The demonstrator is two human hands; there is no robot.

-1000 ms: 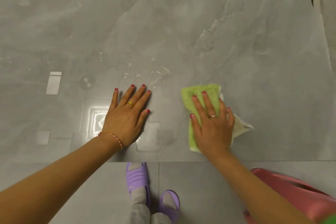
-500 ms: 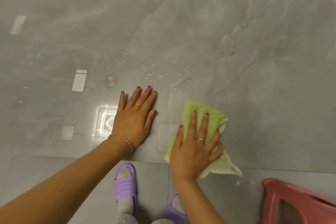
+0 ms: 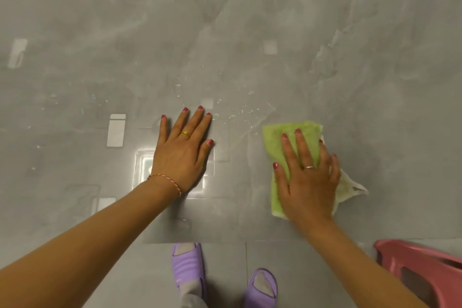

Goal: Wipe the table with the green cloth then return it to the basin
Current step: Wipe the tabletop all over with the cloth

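Note:
The green cloth (image 3: 280, 142), folded with a pale underside showing at its right, lies flat on the glossy grey table (image 3: 250, 32) near the front edge. My right hand (image 3: 306, 177) presses down on it with straight, spread fingers. To the left, my left hand (image 3: 183, 155) rests flat on the bare tabletop, fingers straight, holding nothing. Water droplets (image 3: 240, 111) sit on the surface between and just beyond the two hands. The pink basin (image 3: 425, 267) stands on the floor at the lower right, only partly in view.
The table's front edge (image 3: 225, 241) runs just below my wrists. Under it I see grey floor tiles and my feet in purple slippers (image 3: 187, 265). Ceiling lights reflect as bright patches (image 3: 116, 130) on the tabletop at the left.
My right hand has slid the cloth to the right and away from the front edge. My left hand has stayed flat in the same spot.

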